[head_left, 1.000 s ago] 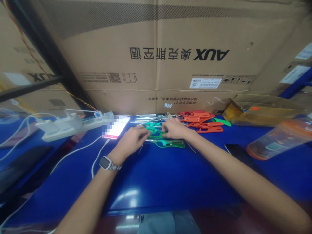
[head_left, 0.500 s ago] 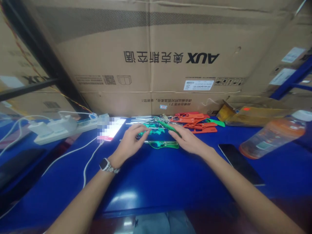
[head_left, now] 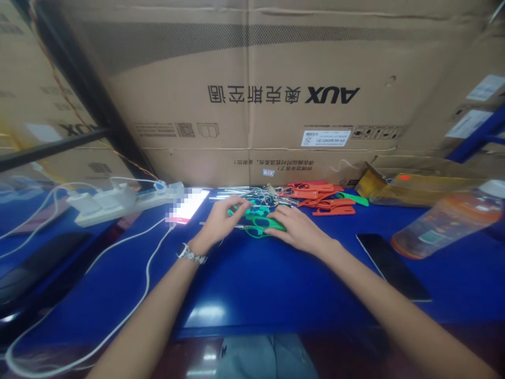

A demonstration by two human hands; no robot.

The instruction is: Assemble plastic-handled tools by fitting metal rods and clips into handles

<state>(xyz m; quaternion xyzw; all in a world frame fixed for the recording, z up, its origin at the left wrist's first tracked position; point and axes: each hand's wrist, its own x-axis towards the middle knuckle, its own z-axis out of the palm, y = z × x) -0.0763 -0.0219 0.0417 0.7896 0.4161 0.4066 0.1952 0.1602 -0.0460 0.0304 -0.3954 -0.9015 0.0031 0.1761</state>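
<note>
Over the middle of the blue table, my right hand (head_left: 302, 227) grips a green plastic shell (head_left: 272, 223) between thumb and fingers. Beneath it lies a second green shell (head_left: 255, 232), joined to a thin metal rod and partly covered. My left hand (head_left: 221, 217) is curled beside small teal-green pieces (head_left: 261, 211); thumb and forefinger come close together, but what they pinch is too small to make out. Behind both hands are several thin metal rods (head_left: 232, 192) and a tangle of fine wires (head_left: 270, 196). Several orange plastic shells (head_left: 315, 192) are heaped beyond my right hand.
A lit phone (head_left: 191, 205) and a white power strip (head_left: 118, 205) with cables stand at left. To the right lie a dark phone (head_left: 389, 263), a tilted plastic bottle (head_left: 445, 221) and a torn yellow-brown package (head_left: 410, 190). A large cardboard box (head_left: 276, 52) walls off the back.
My right hand has brought the green shell down and nearer, over the second one. My left fingers have drawn closer together. The whole view has shifted slightly.
</note>
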